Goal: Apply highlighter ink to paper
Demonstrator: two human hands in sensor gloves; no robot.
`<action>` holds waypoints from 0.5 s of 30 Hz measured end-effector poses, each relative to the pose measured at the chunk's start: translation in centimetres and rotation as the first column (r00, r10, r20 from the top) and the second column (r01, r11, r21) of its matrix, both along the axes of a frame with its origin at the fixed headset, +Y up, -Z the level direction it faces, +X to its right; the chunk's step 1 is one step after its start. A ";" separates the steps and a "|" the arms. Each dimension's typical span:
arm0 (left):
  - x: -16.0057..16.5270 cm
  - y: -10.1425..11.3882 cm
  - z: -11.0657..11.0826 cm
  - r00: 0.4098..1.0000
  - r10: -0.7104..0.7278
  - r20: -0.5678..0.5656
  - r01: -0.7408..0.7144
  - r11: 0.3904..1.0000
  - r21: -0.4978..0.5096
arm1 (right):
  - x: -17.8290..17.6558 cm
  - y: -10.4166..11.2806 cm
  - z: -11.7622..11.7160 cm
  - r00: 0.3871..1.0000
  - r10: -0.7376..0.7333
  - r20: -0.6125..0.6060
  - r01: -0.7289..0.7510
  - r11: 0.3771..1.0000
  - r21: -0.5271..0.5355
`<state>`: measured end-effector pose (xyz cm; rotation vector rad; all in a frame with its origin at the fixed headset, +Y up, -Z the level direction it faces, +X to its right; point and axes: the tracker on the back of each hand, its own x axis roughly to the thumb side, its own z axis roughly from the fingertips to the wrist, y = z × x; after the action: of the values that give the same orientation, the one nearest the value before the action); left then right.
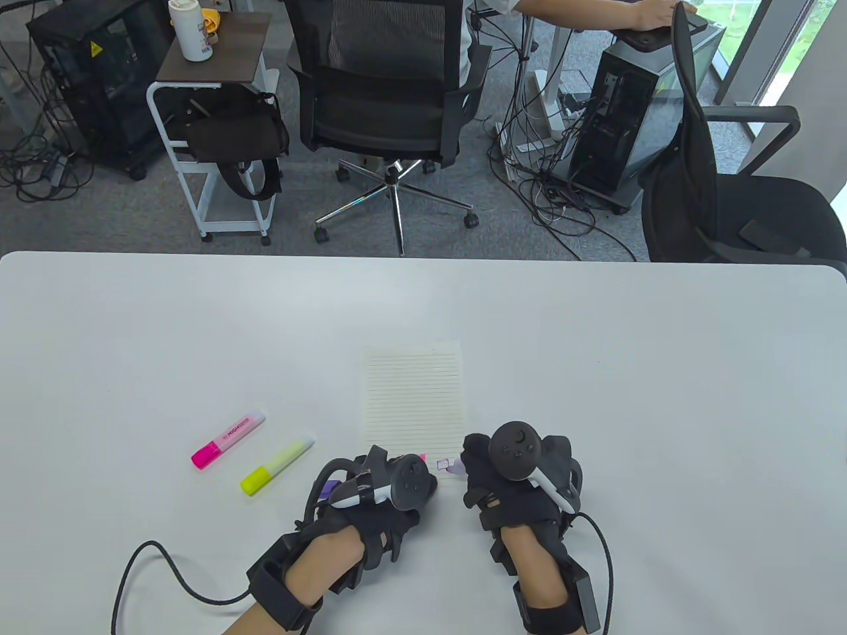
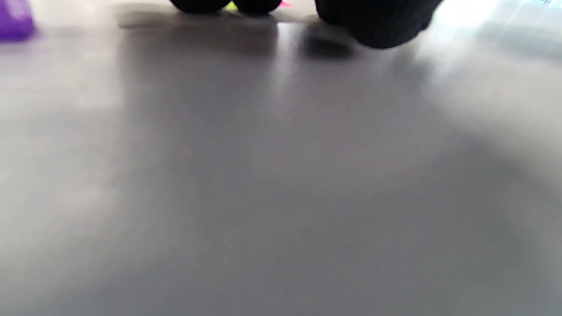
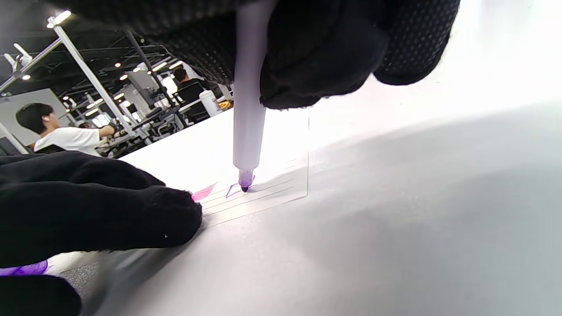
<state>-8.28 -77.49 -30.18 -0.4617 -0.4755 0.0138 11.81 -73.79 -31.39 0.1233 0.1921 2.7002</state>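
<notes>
A lined sheet of paper (image 1: 415,397) lies mid-table. My right hand (image 1: 478,466) grips a purple highlighter (image 3: 249,109) upright, its tip (image 3: 244,187) touching the paper's near edge beside a small purple outline (image 3: 232,189) and a pink mark (image 3: 203,192). My left hand (image 1: 407,483) rests at the paper's near left corner, its fingers (image 3: 131,210) on the sheet's edge. A purple cap (image 1: 329,489) shows under that hand, tucked between its fingers (image 3: 24,268). The left wrist view is blurred: table, dark fingertips (image 2: 377,22), and the cap (image 2: 15,22).
A pink highlighter (image 1: 228,438) and a yellow highlighter (image 1: 278,464), both capped, lie side by side to the left of my left hand. Glove cables trail off the table's near edge (image 1: 152,562). Office chairs, a cart and computers stand beyond the far edge.
</notes>
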 end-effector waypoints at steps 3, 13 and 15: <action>0.0 0.0 0.0 1.000 0.000 0.000 0.000 1.000 0.000 | 0.0 0.0 0.0 1.000 0.003 0.002 -0.003 1.000 0.002; 0.0 0.0 0.0 1.000 0.001 0.002 -0.001 1.000 -0.001 | -0.8 -0.3 0.0 0.999 -0.022 -0.044 0.024 0.998 0.050; 0.0 0.0 0.0 1.000 0.001 0.002 -0.001 1.000 -0.001 | -1.0 -0.5 -0.2 0.999 0.009 -0.046 -0.007 0.999 0.033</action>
<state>-8.32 -77.49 -30.18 -0.4627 -0.4776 0.0148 10.79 -74.30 -31.56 0.1952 0.1618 2.7109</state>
